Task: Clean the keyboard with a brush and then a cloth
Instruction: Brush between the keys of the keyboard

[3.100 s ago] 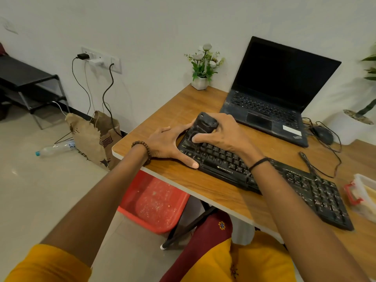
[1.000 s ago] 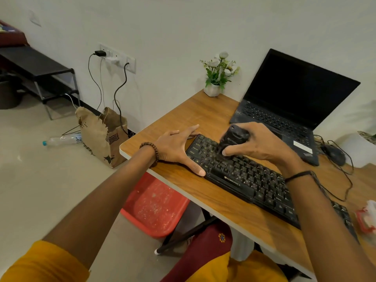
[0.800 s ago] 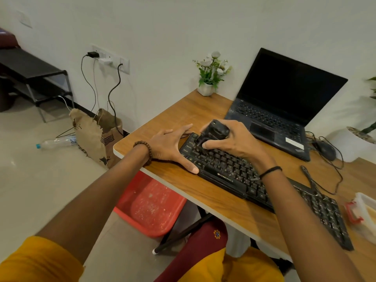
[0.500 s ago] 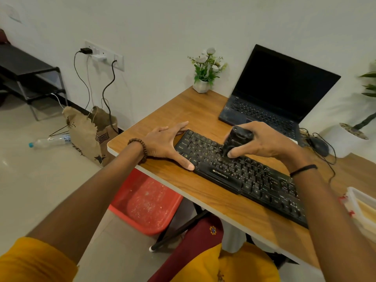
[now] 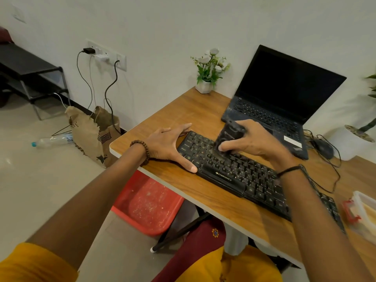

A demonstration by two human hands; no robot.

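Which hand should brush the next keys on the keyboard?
The right hand: it grips the black brush, bristles down on the keyboard. The left hand lies flat at the keyboard's left end, fingers straight, bracing it and holding nothing.

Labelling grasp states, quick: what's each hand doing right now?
Left hand: open, pressed against the left end of the keyboard.
Right hand: closed around the brush, on the keys.
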